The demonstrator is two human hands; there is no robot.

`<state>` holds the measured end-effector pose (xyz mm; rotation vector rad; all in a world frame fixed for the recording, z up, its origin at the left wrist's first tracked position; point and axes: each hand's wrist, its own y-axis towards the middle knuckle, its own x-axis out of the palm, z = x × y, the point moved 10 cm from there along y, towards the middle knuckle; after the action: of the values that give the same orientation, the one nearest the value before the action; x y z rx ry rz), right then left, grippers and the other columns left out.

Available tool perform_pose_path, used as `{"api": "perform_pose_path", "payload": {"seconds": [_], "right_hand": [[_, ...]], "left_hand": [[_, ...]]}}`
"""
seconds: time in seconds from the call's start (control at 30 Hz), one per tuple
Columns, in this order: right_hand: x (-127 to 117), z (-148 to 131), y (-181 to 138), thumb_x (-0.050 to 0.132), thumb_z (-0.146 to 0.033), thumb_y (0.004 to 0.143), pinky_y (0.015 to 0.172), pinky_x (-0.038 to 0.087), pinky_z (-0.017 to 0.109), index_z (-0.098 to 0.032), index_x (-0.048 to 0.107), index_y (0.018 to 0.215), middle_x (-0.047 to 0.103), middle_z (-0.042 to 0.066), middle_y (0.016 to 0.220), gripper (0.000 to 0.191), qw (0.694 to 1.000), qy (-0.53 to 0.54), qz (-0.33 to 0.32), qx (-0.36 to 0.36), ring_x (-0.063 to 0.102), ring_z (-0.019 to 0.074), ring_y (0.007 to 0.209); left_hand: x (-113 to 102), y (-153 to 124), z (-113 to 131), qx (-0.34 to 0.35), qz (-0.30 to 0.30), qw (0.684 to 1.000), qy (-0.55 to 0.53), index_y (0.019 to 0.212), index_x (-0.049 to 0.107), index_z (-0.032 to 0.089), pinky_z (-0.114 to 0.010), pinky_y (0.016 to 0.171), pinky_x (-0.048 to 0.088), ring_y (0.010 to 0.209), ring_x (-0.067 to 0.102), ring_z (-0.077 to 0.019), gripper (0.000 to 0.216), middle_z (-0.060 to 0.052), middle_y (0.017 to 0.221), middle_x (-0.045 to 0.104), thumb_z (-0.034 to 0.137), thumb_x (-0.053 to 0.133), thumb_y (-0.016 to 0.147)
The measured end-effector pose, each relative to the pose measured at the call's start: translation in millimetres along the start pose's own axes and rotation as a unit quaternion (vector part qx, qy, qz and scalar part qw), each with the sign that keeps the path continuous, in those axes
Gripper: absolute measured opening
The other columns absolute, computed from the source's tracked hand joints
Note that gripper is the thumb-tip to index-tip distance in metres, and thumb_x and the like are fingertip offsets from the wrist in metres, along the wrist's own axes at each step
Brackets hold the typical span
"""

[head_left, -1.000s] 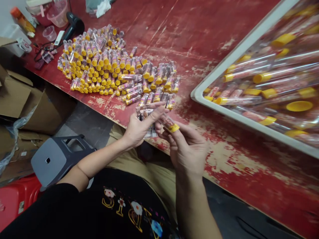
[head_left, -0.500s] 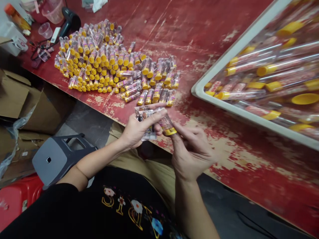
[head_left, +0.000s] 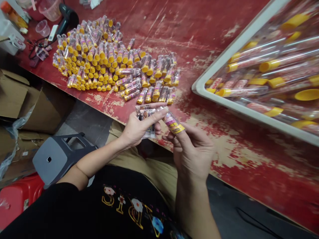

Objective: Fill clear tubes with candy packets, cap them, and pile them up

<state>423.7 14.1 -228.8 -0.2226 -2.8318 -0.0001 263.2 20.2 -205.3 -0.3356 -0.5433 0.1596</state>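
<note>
My left hand (head_left: 138, 127) is closed on a small stack of printed stickers (head_left: 146, 114) at the near edge of the worn red table (head_left: 199, 36). Its index finger also touches the end of a clear yellow-capped tube (head_left: 172, 122). My right hand (head_left: 191, 149) pinches that tube by its capped end, with the tube tilted up to the left between both hands. Just beyond my hands lies a big pile of labelled yellow-capped tubes (head_left: 109, 63).
A white tray (head_left: 219, 66) with several longer yellow-capped tubes sits at the right. A black hair dryer (head_left: 66, 18), plastic cups (head_left: 42, 28) and small clutter are at the far left. Cardboard boxes (head_left: 17, 96), a grey stool (head_left: 56, 156) and a red stool (head_left: 15, 199) stand on the floor.
My right hand has turned the tube and shifted it slightly to the right, so its label and yellow cap show more. My left hand keeps hold of the stickers.
</note>
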Motion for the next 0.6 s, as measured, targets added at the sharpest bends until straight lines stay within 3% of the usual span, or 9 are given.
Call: {"api": "perform_pose_path", "payload": {"seconds": [0.17, 0.37, 0.6], "right_hand": [[3, -19, -4, 0.085, -0.031, 0.084, 0.082, 0.07, 0.038, -0.027, 0.083, 0.109, 0.082, 0.002, 0.103, 0.025, 0.994, -0.075, -0.014, -0.072, 0.078, 0.0183, 0.087], [0, -19, -7, 0.084, -0.032, 0.086, 0.073, 0.07, 0.035, -0.028, 0.084, 0.109, 0.081, 0.002, 0.099, 0.022, 0.995, -0.057, 0.015, -0.076, 0.077, 0.0165, 0.078], [0, -27, -10, 0.082, -0.03, 0.088, 0.069, 0.068, 0.033, -0.028, 0.084, 0.107, 0.078, 0.001, 0.092, 0.019, 0.988, -0.1, 0.002, -0.122, 0.075, 0.0149, 0.071]], "left_hand": [[-3, 4, -1, 0.012, 0.018, 1.0, 0.018, 0.103, 0.077, 0.017, -0.021, 0.053, 0.049, 0.052, 0.056, -0.0072, 0.048, 0.004, 0.063, 0.064, 0.045, 0.095, 0.069], [1, 1, -4, -0.004, 0.002, 1.0, 0.029, 0.118, 0.077, 0.018, -0.021, 0.056, 0.051, 0.052, 0.058, -0.0086, 0.05, 0.004, 0.06, 0.064, 0.046, 0.089, 0.078], [3, 1, -4, -0.011, 0.014, 1.0, 0.021, 0.113, 0.078, 0.018, -0.021, 0.055, 0.05, 0.052, 0.058, -0.0086, 0.037, 0.004, 0.06, 0.063, 0.036, 0.086, 0.082]]}}
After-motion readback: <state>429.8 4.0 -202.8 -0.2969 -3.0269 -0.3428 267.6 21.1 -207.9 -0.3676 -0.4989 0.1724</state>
